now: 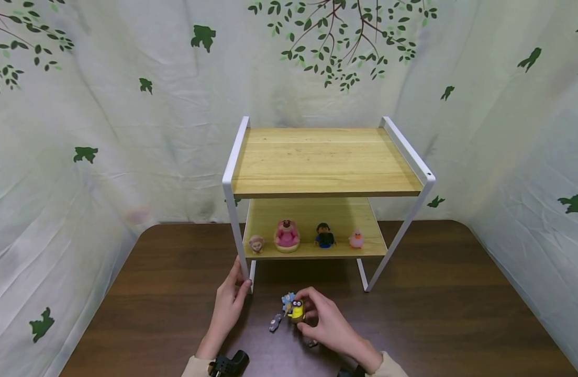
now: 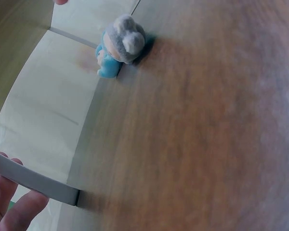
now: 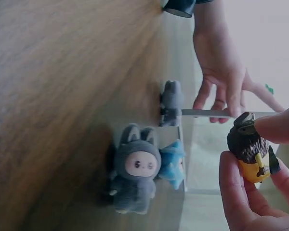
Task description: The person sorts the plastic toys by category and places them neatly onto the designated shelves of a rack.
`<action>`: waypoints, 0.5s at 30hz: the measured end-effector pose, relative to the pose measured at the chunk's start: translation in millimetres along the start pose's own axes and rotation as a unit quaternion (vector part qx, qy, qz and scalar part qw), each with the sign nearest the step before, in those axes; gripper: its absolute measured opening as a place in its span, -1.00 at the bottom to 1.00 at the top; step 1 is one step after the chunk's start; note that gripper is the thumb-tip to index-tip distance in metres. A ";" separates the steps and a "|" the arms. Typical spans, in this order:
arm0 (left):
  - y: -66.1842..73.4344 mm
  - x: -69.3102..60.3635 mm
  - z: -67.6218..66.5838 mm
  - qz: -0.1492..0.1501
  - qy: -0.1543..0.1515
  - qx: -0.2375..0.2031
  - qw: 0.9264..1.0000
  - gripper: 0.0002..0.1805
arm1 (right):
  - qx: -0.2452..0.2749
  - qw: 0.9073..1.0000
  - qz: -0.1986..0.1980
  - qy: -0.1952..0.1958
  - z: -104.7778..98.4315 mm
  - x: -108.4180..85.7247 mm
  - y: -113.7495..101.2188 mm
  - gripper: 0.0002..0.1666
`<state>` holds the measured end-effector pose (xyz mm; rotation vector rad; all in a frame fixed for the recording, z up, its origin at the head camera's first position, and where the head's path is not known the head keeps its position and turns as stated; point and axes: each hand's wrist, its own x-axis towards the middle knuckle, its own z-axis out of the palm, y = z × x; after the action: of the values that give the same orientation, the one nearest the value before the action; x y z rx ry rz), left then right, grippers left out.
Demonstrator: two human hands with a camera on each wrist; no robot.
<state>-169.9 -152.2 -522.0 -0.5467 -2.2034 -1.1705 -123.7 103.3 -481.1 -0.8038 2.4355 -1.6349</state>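
My right hand (image 1: 331,322) pinches a small yellow minion figurine (image 1: 297,311) between thumb and fingers, just above the table. In the right wrist view the minion (image 3: 253,171) shows a dark brown textured part facing the thumb. My left hand (image 1: 229,301) holds the front left leg (image 2: 38,182) of a two-tier shelf, low down near its foot. Below the right hand stand a blue figurine (image 3: 172,163) and a grey doll with a long-eared hood (image 3: 138,168). Another grey figure (image 3: 171,103) is close by.
The shelf has a white frame and a wooden top board (image 1: 326,162). Along its lower board (image 1: 312,209) stand a small pale figure (image 1: 256,243), a pink bear (image 1: 287,236), a dark-haired figure (image 1: 324,235) and a pink duck (image 1: 356,239). The brown table (image 1: 458,303) lies underneath.
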 end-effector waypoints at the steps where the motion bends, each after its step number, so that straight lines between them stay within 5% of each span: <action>1: -0.1 0.1 0.0 0.002 0.001 0.000 1.000 -0.05 | 0.006 1.000 0.003 0.000 -0.7 -0.1 -1.0 -0.41; 15: 1.3 -0.2 -1.1 -0.003 -0.002 0.007 1.000 -0.06 | 0.046 0.999 -0.001 0.016 -9.8 0.6 -14.9 -0.40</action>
<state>-168.7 -152.4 -520.8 -0.5371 -2.2168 -1.1569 -122.3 106.9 -463.7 -0.7731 2.3612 -1.7589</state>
